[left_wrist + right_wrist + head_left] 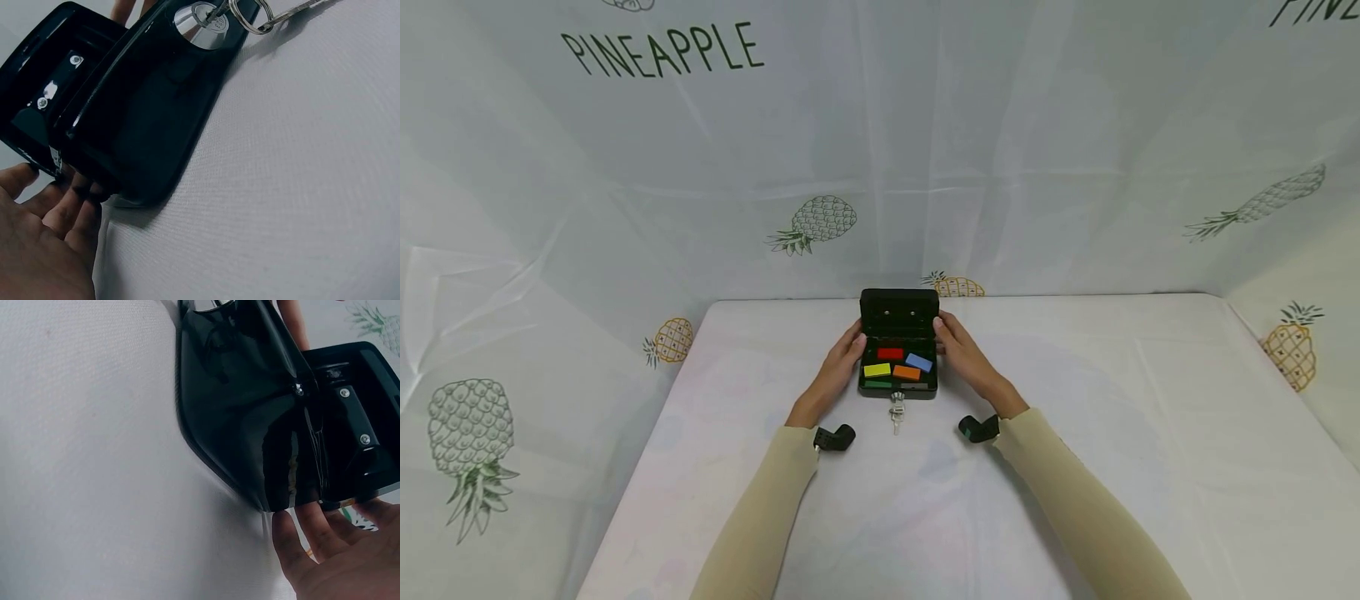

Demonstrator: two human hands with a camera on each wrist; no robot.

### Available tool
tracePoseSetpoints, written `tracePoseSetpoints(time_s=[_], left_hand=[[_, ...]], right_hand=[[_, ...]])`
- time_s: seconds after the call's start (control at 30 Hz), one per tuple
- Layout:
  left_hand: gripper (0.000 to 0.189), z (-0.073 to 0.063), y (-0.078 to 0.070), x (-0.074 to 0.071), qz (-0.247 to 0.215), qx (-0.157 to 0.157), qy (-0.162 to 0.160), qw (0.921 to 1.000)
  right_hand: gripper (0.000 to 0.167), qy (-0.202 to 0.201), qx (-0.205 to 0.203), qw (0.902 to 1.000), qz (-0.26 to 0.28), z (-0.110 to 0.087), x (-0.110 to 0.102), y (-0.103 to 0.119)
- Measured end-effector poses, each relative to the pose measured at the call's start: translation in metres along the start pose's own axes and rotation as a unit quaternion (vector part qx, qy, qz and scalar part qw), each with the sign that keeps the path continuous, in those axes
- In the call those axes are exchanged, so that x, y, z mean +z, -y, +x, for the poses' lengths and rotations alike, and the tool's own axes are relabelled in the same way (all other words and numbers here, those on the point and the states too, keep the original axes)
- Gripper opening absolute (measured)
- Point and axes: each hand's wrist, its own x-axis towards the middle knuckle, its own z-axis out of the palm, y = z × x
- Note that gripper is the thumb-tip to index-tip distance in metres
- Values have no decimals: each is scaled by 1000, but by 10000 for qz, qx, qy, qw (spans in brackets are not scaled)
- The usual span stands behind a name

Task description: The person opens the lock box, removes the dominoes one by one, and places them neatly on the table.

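Note:
A small black cash box point(898, 393) stands on the table with its lid point(898, 312) raised. Inside lie coloured blocks: a red block point(891, 354), a blue block point(919, 362), a yellow block point(877, 370), an orange block point(907, 372) and a green one point(877, 385). Keys point(897, 410) hang from the round silver lock point(203, 26) in front. With fairly straight fingers, my left hand point(838, 367) touches the left side by the hinge. Opposite it, my right hand point(973, 362) rests its extended fingers on the right side and the lid's edge.
The table has a white cloth point(880, 517). A pale sheet with printed pineapples point(823, 218) hangs behind the table and along its sides, close beyond the raised lid. Black wrist cameras point(834, 438) are strapped at both cuffs.

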Motion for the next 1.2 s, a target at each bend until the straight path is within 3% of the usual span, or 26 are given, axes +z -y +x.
tracePoseSetpoints(time_s=[0.33,0.57,0.93,1.2], left_hand=[[68,-1,5,-2,118,88,138,9998],[77,-6,8,-8,174,210,505,9984],[119,-8,17,-16,480,383,1175,9912],[124,-7,19,-16,614,466,1132,9906]], right_hand=[[66,-24,214,9996,-203,-1,-1,0],[69,-5,5,9989,-460,-4,-1,-2],[63,-208,-359,9925,-1152,-16,-2,-7],[59,-495,-799,9854,-1421,-26,-4,-7]])
